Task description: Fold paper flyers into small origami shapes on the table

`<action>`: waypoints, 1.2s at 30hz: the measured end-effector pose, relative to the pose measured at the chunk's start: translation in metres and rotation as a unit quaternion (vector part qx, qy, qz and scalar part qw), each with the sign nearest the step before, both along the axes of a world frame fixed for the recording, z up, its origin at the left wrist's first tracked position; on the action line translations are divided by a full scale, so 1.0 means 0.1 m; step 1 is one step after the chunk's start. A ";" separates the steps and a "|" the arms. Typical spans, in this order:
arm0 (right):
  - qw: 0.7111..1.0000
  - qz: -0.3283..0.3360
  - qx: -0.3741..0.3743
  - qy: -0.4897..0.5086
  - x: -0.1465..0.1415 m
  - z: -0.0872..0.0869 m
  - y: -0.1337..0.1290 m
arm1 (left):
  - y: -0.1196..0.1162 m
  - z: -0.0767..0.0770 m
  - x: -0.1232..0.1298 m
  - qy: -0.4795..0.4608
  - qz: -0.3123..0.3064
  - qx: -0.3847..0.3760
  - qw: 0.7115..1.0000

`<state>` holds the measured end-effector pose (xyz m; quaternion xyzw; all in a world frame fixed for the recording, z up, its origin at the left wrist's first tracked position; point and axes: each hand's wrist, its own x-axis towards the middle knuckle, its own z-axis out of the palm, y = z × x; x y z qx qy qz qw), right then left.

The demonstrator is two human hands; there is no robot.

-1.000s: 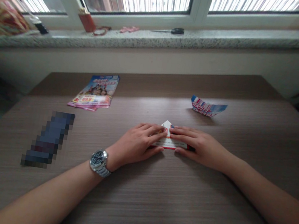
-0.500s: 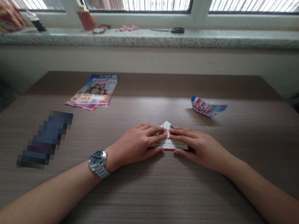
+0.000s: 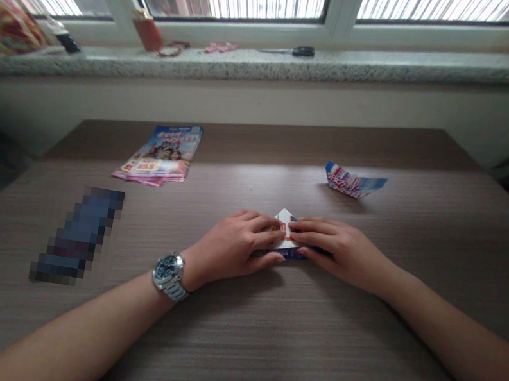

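Observation:
A partly folded paper flyer (image 3: 282, 237) lies on the table in front of me, its white pointed top facing away and a blue printed strip along its near edge. My left hand (image 3: 243, 241), with a metal watch (image 3: 169, 270) on the wrist, grips the flyer's left side, fingers on top and thumb at the near edge. On the right side my right hand (image 3: 332, 249) holds it the same way, fingers over the paper and thumb by the strip. The fingers cover both ends of the flyer. Beyond my right hand stands a folded paper boat (image 3: 356, 183), blue and pink.
A stack of printed flyers (image 3: 163, 152) lies at the back left of the brown table (image 3: 229, 342). Nearer on the left is a dark, pixelated object (image 3: 78, 236). Small items and bags line the granite windowsill (image 3: 246, 62) behind the table.
The flyer's near edge has changed from white with a red border to a blue printed strip folded up. My left thumb has shifted slightly right; both hands stay on the paper.

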<state>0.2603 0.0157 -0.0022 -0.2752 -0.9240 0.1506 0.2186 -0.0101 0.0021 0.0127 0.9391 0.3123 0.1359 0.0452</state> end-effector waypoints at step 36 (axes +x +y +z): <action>0.997 -0.056 -0.011 0.044 -0.07 -0.02 -0.03 | 0.05 -0.13 0.10 -0.122 0.052 -0.052 0.990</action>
